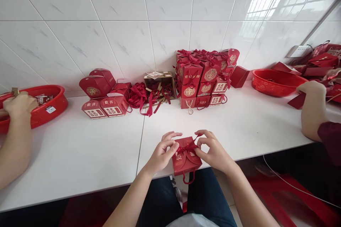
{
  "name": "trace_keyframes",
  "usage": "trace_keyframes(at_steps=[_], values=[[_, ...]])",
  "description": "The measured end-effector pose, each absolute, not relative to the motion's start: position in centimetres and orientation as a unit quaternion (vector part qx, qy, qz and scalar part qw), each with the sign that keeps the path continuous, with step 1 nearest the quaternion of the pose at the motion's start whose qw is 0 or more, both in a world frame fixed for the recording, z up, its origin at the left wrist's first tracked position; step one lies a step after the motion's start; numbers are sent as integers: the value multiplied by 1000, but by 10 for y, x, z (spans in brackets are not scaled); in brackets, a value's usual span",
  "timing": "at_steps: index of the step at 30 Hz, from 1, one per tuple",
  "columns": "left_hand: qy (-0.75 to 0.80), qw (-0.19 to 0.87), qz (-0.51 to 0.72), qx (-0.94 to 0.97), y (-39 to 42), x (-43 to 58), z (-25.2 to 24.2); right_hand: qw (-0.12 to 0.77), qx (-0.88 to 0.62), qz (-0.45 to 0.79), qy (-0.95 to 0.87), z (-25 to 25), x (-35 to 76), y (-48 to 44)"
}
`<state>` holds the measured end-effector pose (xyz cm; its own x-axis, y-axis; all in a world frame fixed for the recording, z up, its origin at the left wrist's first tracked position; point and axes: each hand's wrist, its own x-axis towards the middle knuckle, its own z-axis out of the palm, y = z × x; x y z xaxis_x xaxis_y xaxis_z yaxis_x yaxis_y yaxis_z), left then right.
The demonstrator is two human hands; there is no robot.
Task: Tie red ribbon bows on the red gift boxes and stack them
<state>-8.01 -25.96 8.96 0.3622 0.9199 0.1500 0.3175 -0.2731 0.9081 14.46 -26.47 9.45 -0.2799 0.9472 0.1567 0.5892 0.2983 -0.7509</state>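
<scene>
Resting at the desk's near edge, a red gift box (186, 159) has its ribbon (187, 146) pinched by the left hand (161, 152) and right hand (214, 152), fingertips clamped together. Finished boxes (205, 78) stack by the far edge.

Both forearms come up from the bottom edge and angle in toward the middle, bare to the elbow. Left hand (161, 151) sits palm-down, wrist slightly bent, fingers (170, 136) curled inward with thumb and forefinger pinched together. Right hand (215, 150) mirrors it, knuckles up, index finger hooked, thumb tucked beneath, fingertips (201, 141) pinched. The two hands are close, fingertips facing each other across a small gap, both closed in a fine pinch rather than a full fist.
</scene>
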Motion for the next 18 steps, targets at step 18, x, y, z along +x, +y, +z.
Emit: trace_keyframes(at_steps=[18], values=[[575, -3, 315, 755, -262, -91, 61, 319, -481, 404, -710, 75, 165, -271]])
